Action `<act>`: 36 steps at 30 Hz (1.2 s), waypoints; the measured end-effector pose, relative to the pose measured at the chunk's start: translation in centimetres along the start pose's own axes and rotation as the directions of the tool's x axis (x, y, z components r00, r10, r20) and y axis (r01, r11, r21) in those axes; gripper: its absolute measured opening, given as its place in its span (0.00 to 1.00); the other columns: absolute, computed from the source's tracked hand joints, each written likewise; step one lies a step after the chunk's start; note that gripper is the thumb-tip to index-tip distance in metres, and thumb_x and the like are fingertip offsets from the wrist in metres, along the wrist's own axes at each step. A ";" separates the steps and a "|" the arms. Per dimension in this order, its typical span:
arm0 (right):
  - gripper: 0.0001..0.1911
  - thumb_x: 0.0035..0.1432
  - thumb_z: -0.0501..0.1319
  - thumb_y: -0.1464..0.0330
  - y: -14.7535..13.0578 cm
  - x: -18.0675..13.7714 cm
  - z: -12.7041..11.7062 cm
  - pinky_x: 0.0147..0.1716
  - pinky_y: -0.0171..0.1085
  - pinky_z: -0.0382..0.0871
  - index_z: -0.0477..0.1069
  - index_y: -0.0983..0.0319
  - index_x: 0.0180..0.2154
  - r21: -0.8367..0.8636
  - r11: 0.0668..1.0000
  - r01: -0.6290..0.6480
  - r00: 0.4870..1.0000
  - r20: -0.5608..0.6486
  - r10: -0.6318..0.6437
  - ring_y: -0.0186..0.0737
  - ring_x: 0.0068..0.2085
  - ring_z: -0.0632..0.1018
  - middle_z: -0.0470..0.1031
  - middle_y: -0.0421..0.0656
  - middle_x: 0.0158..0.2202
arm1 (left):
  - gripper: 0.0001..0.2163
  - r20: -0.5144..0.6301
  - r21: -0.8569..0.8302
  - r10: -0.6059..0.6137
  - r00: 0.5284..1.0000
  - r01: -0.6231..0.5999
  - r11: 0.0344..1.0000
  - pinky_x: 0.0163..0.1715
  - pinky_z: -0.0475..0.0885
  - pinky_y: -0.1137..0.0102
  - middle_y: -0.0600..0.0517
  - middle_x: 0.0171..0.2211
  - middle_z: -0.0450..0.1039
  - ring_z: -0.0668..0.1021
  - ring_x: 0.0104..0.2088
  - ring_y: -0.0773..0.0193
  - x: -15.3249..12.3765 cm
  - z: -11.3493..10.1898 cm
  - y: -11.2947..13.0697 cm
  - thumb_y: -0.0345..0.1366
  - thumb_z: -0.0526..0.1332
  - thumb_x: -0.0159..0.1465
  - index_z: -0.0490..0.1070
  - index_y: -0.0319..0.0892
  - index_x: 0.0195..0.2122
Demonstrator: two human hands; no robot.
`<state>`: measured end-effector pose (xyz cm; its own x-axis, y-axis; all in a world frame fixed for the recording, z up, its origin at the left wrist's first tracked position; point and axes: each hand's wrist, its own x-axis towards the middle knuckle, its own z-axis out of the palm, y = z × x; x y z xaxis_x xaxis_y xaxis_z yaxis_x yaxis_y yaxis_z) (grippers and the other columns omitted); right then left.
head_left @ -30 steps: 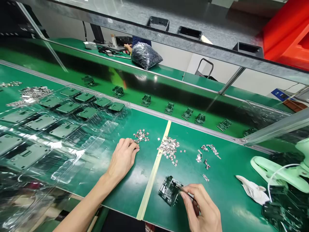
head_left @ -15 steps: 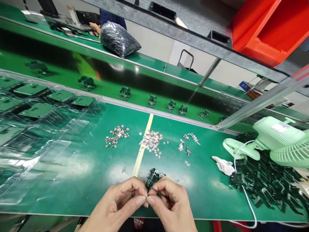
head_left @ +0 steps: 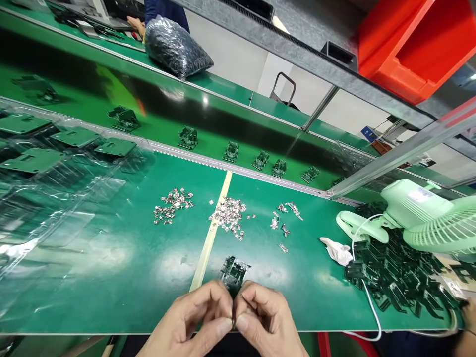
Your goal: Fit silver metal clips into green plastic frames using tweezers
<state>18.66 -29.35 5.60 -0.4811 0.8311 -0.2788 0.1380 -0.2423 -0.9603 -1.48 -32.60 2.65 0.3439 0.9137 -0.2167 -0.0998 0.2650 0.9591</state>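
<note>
Near the front edge of the table, my left hand (head_left: 203, 317) and my right hand (head_left: 268, 317) meet fingertip to fingertip. Both are closed in a pinch, thumb against index finger. Whatever is pinched where they meet is too small and covered to make out. A thin dark rod (head_left: 248, 302) lies across the fingers of my right hand. Just beyond my fingertips is a dark plastic part (head_left: 234, 271) with metal pieces on it, its near end partly hidden by my hands. Small metal pieces (head_left: 229, 214) lie in a heap farther back.
More metal pieces (head_left: 173, 203) and metal strips (head_left: 284, 225) lie on the green table. Clear trays (head_left: 74, 158) with dark parts are left; a green fan (head_left: 420, 218) and a pile of dark parts (head_left: 394, 277) right. Assembled parts (head_left: 231, 151) line a channel behind. Another person's hand (head_left: 469, 312) shows at right.
The view has shifted slightly. My hands are a little nearer the table's front edge, still pinched together, and more of the dark part shows. Another person's hand has appeared at the right edge.
</note>
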 end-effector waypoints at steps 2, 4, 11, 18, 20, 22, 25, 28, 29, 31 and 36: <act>0.12 0.69 0.61 0.60 -0.1 0.2 -0.1 0.29 0.35 0.57 0.71 0.60 0.35 -0.234 0.972 0.033 0.994 -0.089 -0.055 0.32 0.29 0.64 0.67 0.38 0.30 | 0.11 -0.188 0.250 0.163 0.969 -0.113 0.962 0.50 0.73 0.64 0.48 0.51 0.74 0.76 0.51 0.57 0.6 0.3 -1.4 0.44 0.59 0.72 0.71 0.49 0.52; 0.08 0.71 0.58 0.64 -0.1 0.4 -0.2 0.32 0.35 0.60 0.71 0.59 0.38 -0.400 0.916 0.042 0.986 -0.132 -0.103 0.33 0.31 0.68 0.73 0.39 0.35 | 0.20 -0.249 0.461 0.281 0.927 -0.142 0.876 0.62 0.69 0.59 0.47 0.64 0.67 0.69 0.64 0.55 1.7 0.8 -2.9 0.40 0.57 0.73 0.61 0.55 0.66; 0.10 0.72 0.58 0.61 0.8 0.8 -0.4 0.31 0.34 0.65 0.70 0.58 0.38 -0.323 0.946 -0.011 0.967 -0.245 -0.072 0.34 0.32 0.72 0.76 0.40 0.36 | 0.25 -0.233 0.668 0.456 0.859 -0.199 0.717 0.53 0.78 0.60 0.46 0.55 0.73 0.77 0.55 0.57 4.1 2.5 -4.4 0.30 0.53 0.73 0.57 0.53 0.70; 0.06 0.68 0.60 0.67 1.0 1.3 -0.2 0.25 0.35 0.57 0.71 0.59 0.35 -0.450 0.893 0.021 0.946 -0.279 -0.163 0.28 0.25 0.61 0.72 0.40 0.42 | 0.28 -0.210 0.660 0.498 0.841 -0.254 0.707 0.45 0.79 0.72 0.51 0.46 0.74 0.80 0.45 0.66 3.7 2.2 -2.8 0.26 0.54 0.70 0.61 0.55 0.69; 0.06 0.67 0.60 0.67 1.2 1.4 -0.1 0.25 0.34 0.58 0.72 0.59 0.36 -0.464 0.886 0.009 0.942 -0.294 -0.164 0.29 0.25 0.62 0.73 0.40 0.40 | 0.28 -0.211 0.664 0.504 0.837 -0.256 0.702 0.44 0.79 0.72 0.51 0.45 0.74 0.80 0.45 0.65 3.7 2.4 -3.0 0.26 0.54 0.70 0.61 0.55 0.69; 0.06 0.67 0.59 0.67 1.5 1.4 0.0 0.24 0.34 0.58 0.72 0.59 0.36 -0.482 0.876 -0.006 0.932 -0.321 -0.170 0.29 0.24 0.63 0.74 0.39 0.38 | 0.27 -0.210 0.669 0.508 0.835 -0.256 0.698 0.44 0.79 0.71 0.50 0.45 0.74 0.79 0.44 0.65 3.7 2.5 -3.2 0.26 0.54 0.70 0.62 0.52 0.69; 0.07 0.67 0.59 0.66 2.0 1.1 0.1 0.23 0.34 0.60 0.72 0.59 0.35 -0.504 0.863 -0.018 0.921 -0.345 -0.182 0.29 0.23 0.64 0.75 0.40 0.37 | 0.25 -0.216 0.681 0.515 0.829 -0.250 0.688 0.42 0.80 0.69 0.49 0.43 0.75 0.79 0.43 0.63 3.7 2.9 -3.4 0.26 0.54 0.70 0.64 0.48 0.67; 0.08 0.67 0.59 0.66 2.5 0.9 0.2 0.23 0.33 0.63 0.72 0.59 0.35 -0.541 0.841 0.002 0.901 -0.364 -0.236 0.28 0.22 0.66 0.77 0.40 0.36 | 0.22 -0.247 0.691 0.532 0.810 -0.238 0.683 0.42 0.80 0.69 0.48 0.42 0.76 0.79 0.42 0.63 3.6 3.2 -3.6 0.28 0.56 0.71 0.66 0.44 0.66; 0.07 0.67 0.59 0.66 2.6 0.8 0.3 0.23 0.32 0.64 0.72 0.59 0.35 -0.560 0.829 0.011 0.891 -0.370 -0.262 0.28 0.22 0.67 0.77 0.40 0.36 | 0.22 -0.256 0.691 0.540 0.802 -0.238 0.682 0.42 0.80 0.68 0.48 0.43 0.76 0.79 0.43 0.62 3.6 3.3 -3.6 0.28 0.56 0.71 0.66 0.43 0.65; 0.07 0.67 0.59 0.66 2.6 0.8 0.4 0.23 0.32 0.64 0.73 0.60 0.35 -0.602 0.798 0.018 0.874 -0.378 -0.305 0.28 0.21 0.67 0.78 0.39 0.34 | 0.21 -0.271 0.689 0.555 0.787 -0.244 0.683 0.42 0.80 0.68 0.47 0.43 0.77 0.79 0.43 0.62 3.6 3.6 -3.5 0.28 0.56 0.71 0.67 0.42 0.64; 0.08 0.66 0.60 0.66 2.5 0.8 0.9 0.22 0.31 0.65 0.73 0.60 0.33 -0.654 0.756 -0.032 0.854 -0.411 -0.320 0.29 0.20 0.68 0.75 0.37 0.27 | 0.19 -0.298 0.672 0.516 0.803 -0.207 0.711 0.41 0.80 0.65 0.45 0.43 0.78 0.80 0.43 0.58 3.7 4.1 -3.2 0.27 0.56 0.70 0.70 0.40 0.62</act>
<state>17.85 -29.78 3.03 -0.0992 0.9927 0.0683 0.6857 0.1179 -0.7183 3.93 -31.38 -0.46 -0.0541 0.9622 0.2668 0.4855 -0.2081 0.8491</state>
